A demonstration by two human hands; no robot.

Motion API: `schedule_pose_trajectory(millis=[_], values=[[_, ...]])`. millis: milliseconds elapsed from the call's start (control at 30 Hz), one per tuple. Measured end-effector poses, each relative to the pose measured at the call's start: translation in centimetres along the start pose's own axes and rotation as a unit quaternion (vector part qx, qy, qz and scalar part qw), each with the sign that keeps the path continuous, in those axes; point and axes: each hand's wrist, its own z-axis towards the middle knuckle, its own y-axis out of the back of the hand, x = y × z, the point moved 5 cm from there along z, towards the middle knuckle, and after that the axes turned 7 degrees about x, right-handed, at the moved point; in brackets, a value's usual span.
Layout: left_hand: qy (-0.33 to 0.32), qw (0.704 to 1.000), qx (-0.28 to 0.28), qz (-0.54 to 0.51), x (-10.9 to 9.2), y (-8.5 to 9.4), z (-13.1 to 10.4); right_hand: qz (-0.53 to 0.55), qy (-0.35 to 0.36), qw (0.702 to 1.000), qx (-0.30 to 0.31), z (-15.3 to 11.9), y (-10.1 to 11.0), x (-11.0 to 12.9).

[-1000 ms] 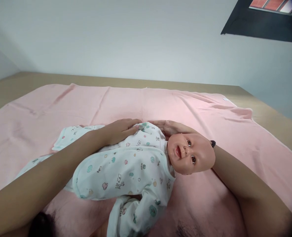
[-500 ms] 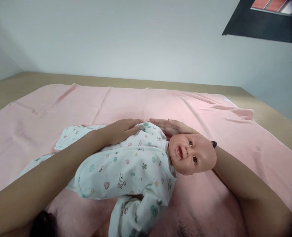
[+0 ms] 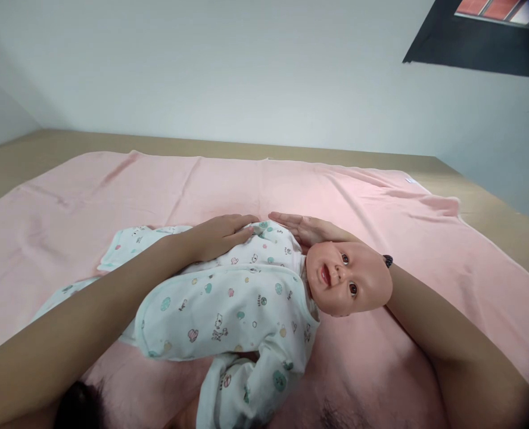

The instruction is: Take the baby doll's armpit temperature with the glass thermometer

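A baby doll [image 3: 351,277] lies on its back across the bedding, its head to the right and its legs to the left. It wears a white wrap top [image 3: 229,310] printed with small animals and green, pink and yellow shapes. Over the doll's far side rests my left hand [image 3: 222,236], palm down with its fingers extended. My right hand [image 3: 307,229] lies beside the far shoulder, behind the doll's head, with fingers stretched out toward my left fingertips. The doll's far arm is largely hidden. Patterned trousers [image 3: 133,245] are partly covered by my left forearm.
A pink blanket [image 3: 229,185] spreads beneath the doll, with creases at the right. Its edges leave a strip of tan surface [image 3: 157,142] showing along the pale wall [image 3: 229,71]. At the upper right is a dark window frame [image 3: 483,50]. Dark hair intrudes at the bottom left.
My right fingertips have shifted very slightly left. The doll, the blanket and my left hand look the same as before.
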Motion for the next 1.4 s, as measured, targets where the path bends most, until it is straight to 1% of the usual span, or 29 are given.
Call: schedule_pose_trajectory(millis=[67, 100, 233, 333, 567, 767, 900, 1033, 1133, 1300, 1400], values=[[-0.004, 1.000, 0.002, -0.003, -0.1, 0.0, 0.0, 0.001, -0.010, 1.000, -0.023, 0.1, 0.2, 0.4], [-0.008, 1.000, 0.003, -0.006, -0.2, 0.0, 0.0, 0.010, -0.009, 1.000, -0.014, 0.2, 0.1, 0.7], [-0.013, 1.000, 0.000, -0.012, -0.4, 0.1, -0.1, 0.068, 0.029, 0.993, 0.097, 0.5, -0.7, 1.3], [-0.013, 1.000, 0.002, -0.012, -0.4, 0.1, -0.1, 0.082, 0.038, 0.988, 0.128, 0.4, -0.7, 1.2], [-0.008, 1.000, 0.005, -0.007, -0.2, 0.0, -0.1, 0.080, 0.031, 0.989, 0.123, 0.1, -0.7, 1.3], [-0.012, 1.000, 0.001, -0.011, -0.2, 0.0, -0.1, 0.056, 0.039, 0.993, 0.091, -0.4, -0.7, 2.3], [-0.012, 1.000, -0.001, -0.011, -0.1, 0.0, 0.0, 0.045, 0.041, 0.991, 0.116, 0.2, -0.7, 2.7], [-0.013, 1.000, 0.001, -0.011, -0.1, 0.0, 0.0, 0.037, 0.032, 0.988, 0.147, 0.5, -1.1, 2.4], [-0.012, 1.000, 0.002, -0.012, -0.1, 0.0, 0.0, 0.034, 0.022, 0.987, 0.157, 0.1, -1.4, 2.1], [-0.010, 1.000, 0.003, -0.013, -0.2, 0.0, 0.0, 0.046, -0.007, 0.991, 0.125, -0.1, -1.2, 1.9], [-0.010, 1.000, 0.003, -0.013, -0.2, 0.1, 0.0, 0.049, -0.013, 0.991, 0.127, 0.3, -1.3, 2.1]])
